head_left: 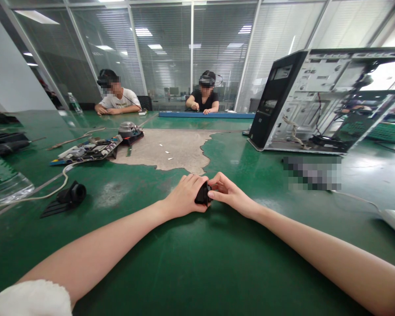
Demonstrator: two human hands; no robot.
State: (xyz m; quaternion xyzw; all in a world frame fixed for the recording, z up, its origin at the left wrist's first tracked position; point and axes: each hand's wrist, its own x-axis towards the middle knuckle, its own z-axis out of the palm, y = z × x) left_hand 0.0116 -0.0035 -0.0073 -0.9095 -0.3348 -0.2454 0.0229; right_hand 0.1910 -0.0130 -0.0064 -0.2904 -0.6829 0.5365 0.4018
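Note:
Between my two hands, over the green tabletop, is a small black part [202, 195]; its kind cannot be made out because my fingers cover much of it. My left hand [183, 196] wraps round it from the left, fingers over the top and thumb below. From the right, the bent fingers and thumb of my right hand [229, 193] pinch its right edge. A bare, torn patch [181, 151] of the table surface lies just beyond my hands.
Left: a black plastic piece with a round opening [73, 195], a circuit board [88, 151], a cooler fan [130, 131], a cable [65, 177] and a clear bottle [6, 175]. Right: an open computer case [283, 105]. Two people in headsets sit across, behind a blue bar [206, 115].

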